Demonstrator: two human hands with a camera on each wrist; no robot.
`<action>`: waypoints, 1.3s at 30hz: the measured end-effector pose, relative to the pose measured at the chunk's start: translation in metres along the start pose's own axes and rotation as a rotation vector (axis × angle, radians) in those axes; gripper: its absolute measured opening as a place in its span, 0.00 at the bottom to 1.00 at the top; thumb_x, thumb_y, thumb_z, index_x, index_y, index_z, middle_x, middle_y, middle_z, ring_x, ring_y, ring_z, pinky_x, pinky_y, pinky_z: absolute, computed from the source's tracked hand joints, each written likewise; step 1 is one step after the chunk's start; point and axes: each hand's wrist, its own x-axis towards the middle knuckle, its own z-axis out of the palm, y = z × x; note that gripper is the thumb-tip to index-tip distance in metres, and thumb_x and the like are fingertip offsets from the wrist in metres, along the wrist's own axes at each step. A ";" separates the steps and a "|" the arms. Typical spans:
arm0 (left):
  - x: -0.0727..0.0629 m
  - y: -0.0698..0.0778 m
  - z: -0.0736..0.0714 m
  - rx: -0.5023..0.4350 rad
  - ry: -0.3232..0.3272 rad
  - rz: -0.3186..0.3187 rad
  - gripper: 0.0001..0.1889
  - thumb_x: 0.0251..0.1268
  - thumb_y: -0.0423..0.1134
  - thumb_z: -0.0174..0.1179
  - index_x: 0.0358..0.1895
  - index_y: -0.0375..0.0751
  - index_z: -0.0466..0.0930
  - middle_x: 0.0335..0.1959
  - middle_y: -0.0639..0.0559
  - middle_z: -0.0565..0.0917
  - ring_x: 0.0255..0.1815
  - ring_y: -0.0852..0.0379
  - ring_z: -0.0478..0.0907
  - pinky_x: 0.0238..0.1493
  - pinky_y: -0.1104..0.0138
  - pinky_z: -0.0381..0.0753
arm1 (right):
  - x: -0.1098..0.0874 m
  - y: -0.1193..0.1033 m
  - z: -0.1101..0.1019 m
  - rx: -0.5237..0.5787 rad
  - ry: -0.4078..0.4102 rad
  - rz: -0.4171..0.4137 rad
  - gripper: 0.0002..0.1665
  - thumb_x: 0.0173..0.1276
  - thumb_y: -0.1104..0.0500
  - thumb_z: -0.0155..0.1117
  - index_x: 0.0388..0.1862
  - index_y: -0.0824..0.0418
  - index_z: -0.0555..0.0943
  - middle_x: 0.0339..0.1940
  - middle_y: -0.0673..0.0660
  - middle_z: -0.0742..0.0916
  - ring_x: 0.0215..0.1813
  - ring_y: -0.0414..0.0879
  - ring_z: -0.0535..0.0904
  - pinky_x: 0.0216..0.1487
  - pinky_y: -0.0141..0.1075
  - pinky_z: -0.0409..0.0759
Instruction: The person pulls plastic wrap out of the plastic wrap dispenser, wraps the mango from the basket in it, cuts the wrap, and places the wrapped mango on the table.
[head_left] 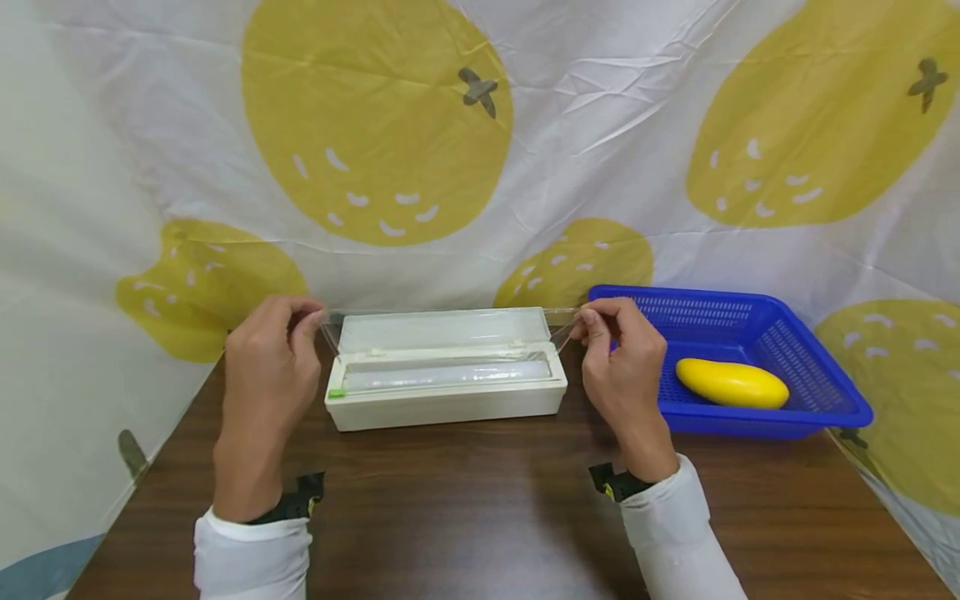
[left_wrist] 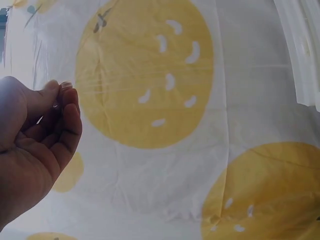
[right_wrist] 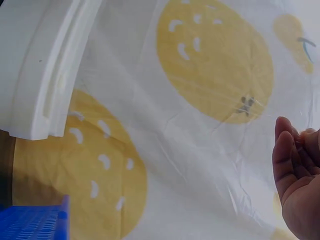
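A sheet of clear plastic wrap (head_left: 562,318) stretches between the two hands, above and behind a white wrap dispenser box (head_left: 450,408). The left hand (head_left: 272,358) pinches one corner of the wrap between thumb and fingers. At the other corner, the right hand (head_left: 626,350) pinches it the same way. The box's lid (head_left: 442,331) is tipped back, and a roll of wrap (head_left: 450,375) lies inside. A green tab (head_left: 337,392) sits at the box's left front. In the left wrist view, the left hand's fingers (left_wrist: 70,112) are curled toward the thumb.
Right of the box stands a blue plastic basket (head_left: 813,358) with a yellow, elongated fruit-like object (head_left: 731,383) in it. The brown wooden table (head_left: 457,508) runs back to a hanging cloth (head_left: 585,158) printed with yellow fruit. Both wrists carry black straps.
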 end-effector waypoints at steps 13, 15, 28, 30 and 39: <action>0.003 0.009 -0.008 -0.066 0.122 0.058 0.04 0.68 0.27 0.62 0.38 0.26 0.83 0.32 0.36 0.84 0.31 0.45 0.79 0.37 0.73 0.68 | 0.005 -0.014 -0.007 0.087 0.066 -0.022 0.03 0.67 0.76 0.62 0.34 0.73 0.81 0.26 0.63 0.86 0.27 0.43 0.82 0.35 0.25 0.81; 0.003 0.011 -0.011 -0.067 0.121 0.063 0.04 0.68 0.27 0.61 0.38 0.26 0.83 0.32 0.36 0.84 0.31 0.46 0.79 0.37 0.75 0.68 | 0.006 -0.017 -0.007 0.093 0.077 -0.037 0.03 0.66 0.77 0.61 0.34 0.74 0.81 0.27 0.63 0.86 0.27 0.44 0.82 0.35 0.25 0.81; 0.004 0.020 -0.023 -0.068 0.153 0.060 0.06 0.69 0.28 0.61 0.39 0.25 0.83 0.35 0.35 0.85 0.34 0.45 0.82 0.42 0.80 0.67 | 0.011 -0.034 -0.012 0.160 0.139 -0.045 0.02 0.65 0.79 0.62 0.33 0.76 0.80 0.28 0.66 0.85 0.29 0.42 0.83 0.36 0.27 0.83; 0.004 0.022 -0.025 -0.071 0.156 0.062 0.06 0.70 0.28 0.60 0.38 0.25 0.82 0.35 0.35 0.85 0.35 0.44 0.82 0.44 0.82 0.67 | 0.011 -0.037 -0.014 0.173 0.154 -0.044 0.02 0.65 0.78 0.62 0.33 0.77 0.80 0.28 0.67 0.85 0.29 0.41 0.83 0.36 0.27 0.83; 0.001 0.029 -0.031 -0.094 0.221 0.071 0.06 0.69 0.28 0.61 0.37 0.24 0.83 0.33 0.34 0.86 0.34 0.43 0.81 0.45 0.84 0.66 | 0.011 -0.044 -0.017 0.203 0.196 -0.070 0.03 0.66 0.77 0.62 0.32 0.80 0.78 0.27 0.70 0.84 0.30 0.40 0.84 0.36 0.27 0.83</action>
